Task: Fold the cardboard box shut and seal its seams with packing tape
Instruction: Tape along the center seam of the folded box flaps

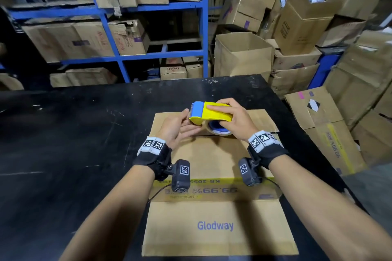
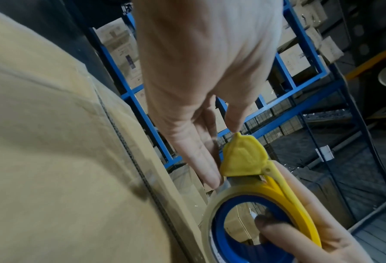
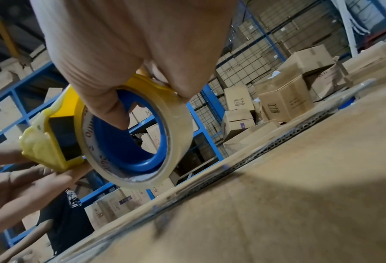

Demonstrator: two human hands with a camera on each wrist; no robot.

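A flattened cardboard box (image 1: 214,154) (image 2: 52,142) (image 3: 300,178) printed "Glodway" lies on the black table (image 1: 74,133), its flaps spread flat. Just above its far part hangs a yellow and blue tape dispenser (image 1: 214,112) (image 2: 243,156) (image 3: 48,146) with a roll of clear tape (image 1: 218,130) (image 2: 212,201) (image 3: 178,124). My right hand (image 1: 220,118) (image 3: 151,105) grips it over the top, thumb inside the blue core. My left hand (image 1: 191,121) (image 2: 223,154) pinches the dispenser's front end between thumb and fingers. Whether the tape's loose end is in that pinch is hidden.
Blue shelving (image 1: 110,34) full of cartons stands behind the table. An open carton (image 1: 244,55) sits just past the far edge, and stacked cartons (image 1: 328,133) crowd the right side. Bare black tabletop stretches to the left of the box.
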